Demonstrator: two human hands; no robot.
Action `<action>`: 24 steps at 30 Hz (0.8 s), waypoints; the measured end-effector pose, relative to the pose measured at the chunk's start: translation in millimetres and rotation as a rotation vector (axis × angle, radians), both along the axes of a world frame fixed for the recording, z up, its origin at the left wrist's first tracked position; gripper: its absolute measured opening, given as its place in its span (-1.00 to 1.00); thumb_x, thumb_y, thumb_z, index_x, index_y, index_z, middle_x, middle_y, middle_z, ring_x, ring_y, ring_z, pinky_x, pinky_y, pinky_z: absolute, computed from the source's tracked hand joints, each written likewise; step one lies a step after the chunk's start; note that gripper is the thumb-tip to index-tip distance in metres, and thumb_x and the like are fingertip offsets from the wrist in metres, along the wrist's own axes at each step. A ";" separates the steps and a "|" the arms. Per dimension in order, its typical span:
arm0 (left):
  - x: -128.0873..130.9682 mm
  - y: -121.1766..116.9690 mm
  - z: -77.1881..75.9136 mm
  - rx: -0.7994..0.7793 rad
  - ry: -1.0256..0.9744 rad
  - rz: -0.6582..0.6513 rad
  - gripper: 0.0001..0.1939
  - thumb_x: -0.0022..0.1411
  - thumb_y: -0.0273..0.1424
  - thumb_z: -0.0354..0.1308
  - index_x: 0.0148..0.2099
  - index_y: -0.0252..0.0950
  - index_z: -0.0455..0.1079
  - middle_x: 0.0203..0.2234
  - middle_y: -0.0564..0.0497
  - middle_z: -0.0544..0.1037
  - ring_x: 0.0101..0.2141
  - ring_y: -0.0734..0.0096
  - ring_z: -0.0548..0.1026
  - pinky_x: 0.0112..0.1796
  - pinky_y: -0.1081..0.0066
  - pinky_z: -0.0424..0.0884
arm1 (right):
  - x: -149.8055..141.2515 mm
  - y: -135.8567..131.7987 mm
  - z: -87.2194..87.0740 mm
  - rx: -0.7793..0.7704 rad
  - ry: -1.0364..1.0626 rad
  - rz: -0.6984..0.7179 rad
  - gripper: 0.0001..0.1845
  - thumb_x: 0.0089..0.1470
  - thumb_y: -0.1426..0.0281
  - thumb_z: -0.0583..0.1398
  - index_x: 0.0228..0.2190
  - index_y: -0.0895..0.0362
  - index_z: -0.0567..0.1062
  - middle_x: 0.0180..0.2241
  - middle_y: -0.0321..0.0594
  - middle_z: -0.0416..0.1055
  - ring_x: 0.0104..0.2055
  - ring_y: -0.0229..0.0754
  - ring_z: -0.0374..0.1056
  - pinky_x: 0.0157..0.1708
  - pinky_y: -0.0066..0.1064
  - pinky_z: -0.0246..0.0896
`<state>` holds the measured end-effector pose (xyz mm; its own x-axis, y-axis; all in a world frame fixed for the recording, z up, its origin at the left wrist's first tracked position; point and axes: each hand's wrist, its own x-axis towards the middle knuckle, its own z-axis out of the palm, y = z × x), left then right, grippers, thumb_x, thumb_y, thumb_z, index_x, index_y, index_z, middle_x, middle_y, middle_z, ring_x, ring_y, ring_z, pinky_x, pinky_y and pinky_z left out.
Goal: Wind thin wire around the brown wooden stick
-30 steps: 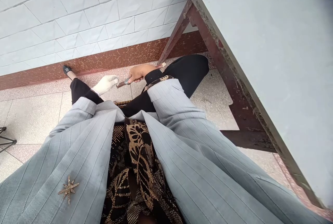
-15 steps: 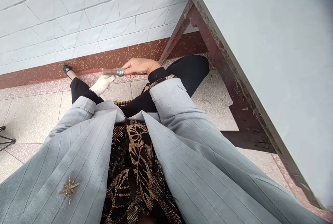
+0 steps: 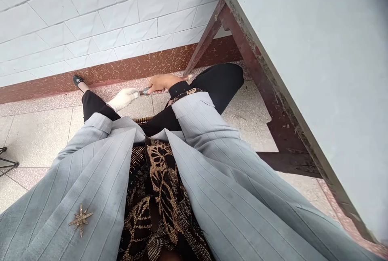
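Lower and farther to the right than half a second ago, the bare right hand [image 3: 163, 83] is now seen with the brown rod-like tool [image 3: 144, 92]; the tool's brown end, which is laid across the top of the gloved hand in that earlier picture, is now brought down to the fingertips. By the right hand the tool is grasped firmly, with the fingers wrapped around it just behind a band of grey wire [image 3: 146, 90]. The left hand [image 3: 124, 99] is covered by a white knitted glove, its fingers bent and touching the tool's end; whether anything small is pinched between them cannot be told.

The tool is held between the two hands, above the speckled floor [image 3: 42, 131] and in front of the knees. Black trousers [image 3: 222, 85] are worn, with the legs spread, and one dark shoe [image 3: 78, 81] is seen near the brown skirting [image 3: 127, 66] below the white tiled wall [image 3: 91, 18]. A pale striped jacket [image 3: 218, 180] is worn, decorated with a star-shaped brooch [image 3: 80, 220]. On the right, a pale desk [image 3: 318, 71] is supported by a reddish-brown frame [image 3: 203, 36].
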<state>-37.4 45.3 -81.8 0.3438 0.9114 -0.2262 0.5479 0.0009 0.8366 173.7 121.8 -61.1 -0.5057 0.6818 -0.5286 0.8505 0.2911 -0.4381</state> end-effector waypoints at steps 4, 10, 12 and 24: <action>-5.1 4.5 -1.5 0.037 0.026 0.001 -0.84 0.32 -0.38 0.12 -0.32 -0.32 0.41 -0.63 0.15 0.28 -0.61 0.57 0.20 -0.54 0.49 0.12 | 2.2 -2.2 -3.1 -0.233 0.028 0.097 -0.70 0.28 0.32 0.34 -0.37 0.34 0.57 -0.62 -0.33 0.32 -0.51 -0.38 0.21 -0.39 -0.46 0.04; -10.2 7.7 -8.3 0.020 -0.142 0.087 -0.85 0.31 -0.35 0.21 -0.27 -0.33 0.43 -0.57 0.12 0.36 -0.59 0.58 0.25 -0.52 0.50 0.18 | 7.9 0.0 0.3 -0.418 0.302 0.224 -0.62 0.22 0.15 0.38 -0.24 0.27 0.62 -0.53 -0.35 0.43 -0.50 -0.41 0.28 -0.41 -0.54 0.12; -10.6 7.2 -12.2 -0.002 -0.252 0.080 -0.80 0.36 -0.29 0.20 -0.26 -0.32 0.42 -0.59 0.13 0.34 -0.61 0.58 0.23 -0.54 0.50 0.17 | 10.9 0.2 5.2 -0.352 0.520 0.165 -0.62 0.23 0.11 0.36 -0.21 0.21 0.61 -0.51 -0.37 0.44 -0.52 -0.41 0.27 -0.44 -0.54 0.14; -0.1 -3.2 -1.0 -0.075 -0.157 0.027 -0.77 0.41 -0.29 0.12 -0.29 -0.30 0.40 -0.67 0.17 0.20 -0.64 0.57 0.14 -0.58 0.50 0.09 | 5.2 8.9 -5.6 0.029 0.540 -0.351 -0.72 0.25 0.23 0.36 -0.34 0.19 0.54 -0.60 -0.33 0.36 -0.57 -0.34 0.24 -0.52 -0.46 0.14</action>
<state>-37.5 42.1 -82.8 0.3558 0.9033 -0.2397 0.4098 0.0797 0.9087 178.9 130.6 -66.7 -0.4397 0.8651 -0.2412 0.5593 0.0537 -0.8272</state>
